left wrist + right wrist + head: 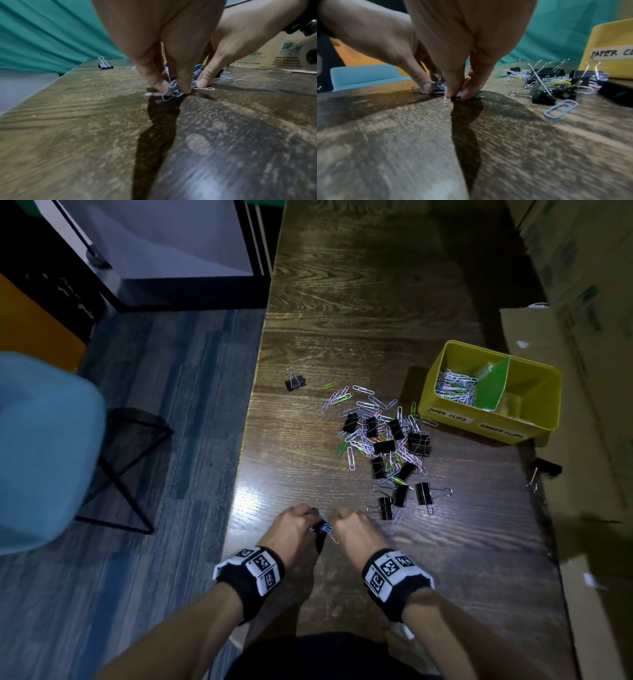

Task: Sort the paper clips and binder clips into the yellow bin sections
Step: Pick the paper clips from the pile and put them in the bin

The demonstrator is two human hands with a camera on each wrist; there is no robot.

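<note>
Near the table's front edge my left hand (pixel 308 522) and right hand (pixel 344 520) meet over a small tangle of paper clips (pixel 323 529). In the left wrist view, the left hand (pixel 173 91) pinches the blue and pink paper clips (pixel 171 93) against the wood. The right hand (pixel 456 95) pinches the same bunch, with a pink clip end (pixel 447 100) sticking out. A mixed pile of paper clips and black binder clips (pixel 387 446) lies beyond the hands. The yellow bin (pixel 493 433) stands at the far right; its left section holds paper clips (pixel 455 386) beside a green divider (pixel 493 385).
One binder clip (pixel 294 383) lies alone near the table's left edge, another (pixel 544 470) at the right edge by the cardboard boxes (pixel 582 405). A loose white paper clip (pixel 561 108) lies right of my right hand. A blue chair (pixel 44 446) stands left of the table.
</note>
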